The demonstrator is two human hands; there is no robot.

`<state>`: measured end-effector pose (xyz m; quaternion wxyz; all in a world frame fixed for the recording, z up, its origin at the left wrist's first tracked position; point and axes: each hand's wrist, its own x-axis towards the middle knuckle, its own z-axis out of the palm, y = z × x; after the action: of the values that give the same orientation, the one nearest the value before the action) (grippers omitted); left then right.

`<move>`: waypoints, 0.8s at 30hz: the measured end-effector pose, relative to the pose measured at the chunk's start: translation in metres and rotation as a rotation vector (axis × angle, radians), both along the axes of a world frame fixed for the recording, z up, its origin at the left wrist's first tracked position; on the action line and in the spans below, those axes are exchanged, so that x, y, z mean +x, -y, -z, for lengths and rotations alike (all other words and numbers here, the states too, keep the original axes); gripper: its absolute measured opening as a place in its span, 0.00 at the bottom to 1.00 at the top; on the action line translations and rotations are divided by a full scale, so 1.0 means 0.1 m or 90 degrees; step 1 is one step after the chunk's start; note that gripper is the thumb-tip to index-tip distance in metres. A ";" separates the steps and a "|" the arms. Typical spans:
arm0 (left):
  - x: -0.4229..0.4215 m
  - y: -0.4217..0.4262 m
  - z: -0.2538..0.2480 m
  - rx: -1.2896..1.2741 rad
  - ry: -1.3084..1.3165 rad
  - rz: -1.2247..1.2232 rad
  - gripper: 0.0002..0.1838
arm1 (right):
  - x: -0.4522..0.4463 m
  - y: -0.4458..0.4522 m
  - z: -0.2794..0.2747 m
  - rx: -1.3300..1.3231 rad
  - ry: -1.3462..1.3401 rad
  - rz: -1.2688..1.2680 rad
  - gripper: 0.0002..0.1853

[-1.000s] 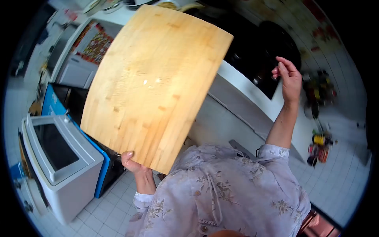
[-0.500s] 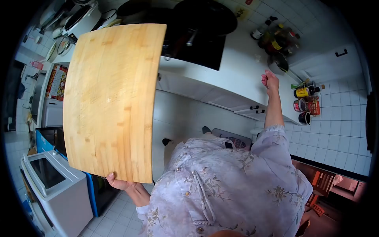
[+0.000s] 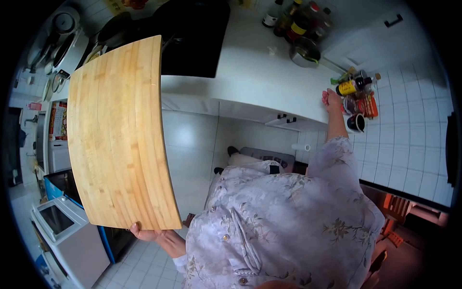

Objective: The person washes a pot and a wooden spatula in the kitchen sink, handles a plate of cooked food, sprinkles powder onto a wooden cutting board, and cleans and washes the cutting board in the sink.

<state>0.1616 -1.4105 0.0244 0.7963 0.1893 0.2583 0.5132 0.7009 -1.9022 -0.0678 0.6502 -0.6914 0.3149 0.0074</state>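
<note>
A large wooden board [image 3: 118,139] stands raised on the left side of the view, its broad face towards me. My left hand [image 3: 147,233] grips its bottom edge, with the thumb on the face and the other fingers mostly hidden behind it. Over the right end of the white counter, my right hand [image 3: 332,99] has its fingers curled, and whether anything is in them cannot be made out. Close beside it are a bottle with a yellow label [image 3: 350,87] and a dark open jar [image 3: 356,123].
Behind the board is a black stove [image 3: 195,48]. The white counter [image 3: 250,72] holds a metal pot [image 3: 304,52] and several bottles [image 3: 299,25] at the back. A white appliance [image 3: 72,236] stands at lower left. A grey mat [image 3: 269,156] lies on the floor.
The view has swung to the right. The board has shifted left in view and stands more upright. My right hand has moved from near the stove to the jars and bottles, its fingers now curled.
</note>
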 end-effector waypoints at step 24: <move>0.34 1.19 0.00 0.080 -0.014 0.006 0.29 | -0.47 2.69 0.48 -0.050 0.012 0.283 0.11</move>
<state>0.1953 -1.5293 0.0243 0.7824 0.2459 0.2332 0.5225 0.6542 -2.1711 -0.1163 0.6111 -0.6300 0.4533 -0.1552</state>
